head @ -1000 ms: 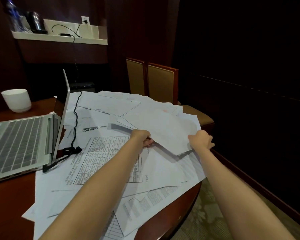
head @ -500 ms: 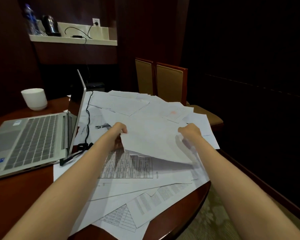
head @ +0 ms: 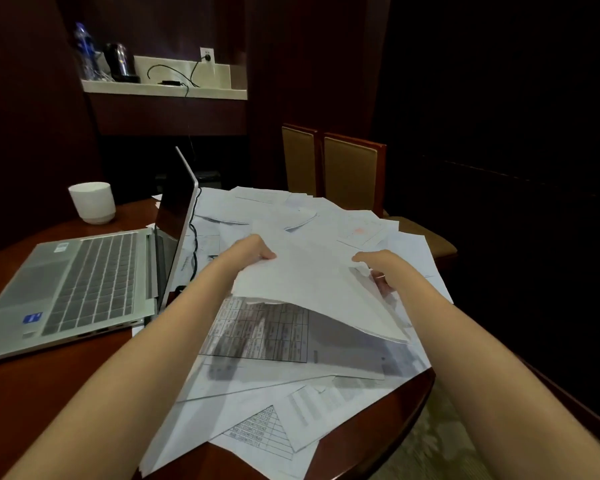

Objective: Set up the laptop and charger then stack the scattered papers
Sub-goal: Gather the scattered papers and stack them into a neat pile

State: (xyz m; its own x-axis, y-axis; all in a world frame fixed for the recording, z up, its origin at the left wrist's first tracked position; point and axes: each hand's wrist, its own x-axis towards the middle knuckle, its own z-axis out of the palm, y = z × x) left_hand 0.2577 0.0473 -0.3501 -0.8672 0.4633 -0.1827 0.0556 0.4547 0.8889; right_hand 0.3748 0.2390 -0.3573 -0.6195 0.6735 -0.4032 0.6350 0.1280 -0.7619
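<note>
A round dark wooden table [head: 49,393] seen from above, in a dim room. At far left a white cup [head: 92,202] stands near the table's back edge. Beside it an open silver laptop [head: 84,289] lies with its keyboard facing left and its screen upright. On a wall shelf [head: 163,93] behind are a bottle [head: 84,51], a kettle [head: 120,62] and a black lead plugged into a socket [head: 207,55]. A black charger cable [head: 194,244] runs down over the papers just right of the screen. The left hand [head: 253,251] grips the left edge of a lifted sheaf of white sheets [head: 312,289], fingers curled round it. The right hand [head: 378,268] pinches the sheaf's right edge, thumb on top, fingers beneath. Under the sheaf, scattered papers [head: 274,393] with printed tables cover the table's right half, some hanging over the rim. Two padded chairs [head: 350,171] stand behind the table at right
</note>
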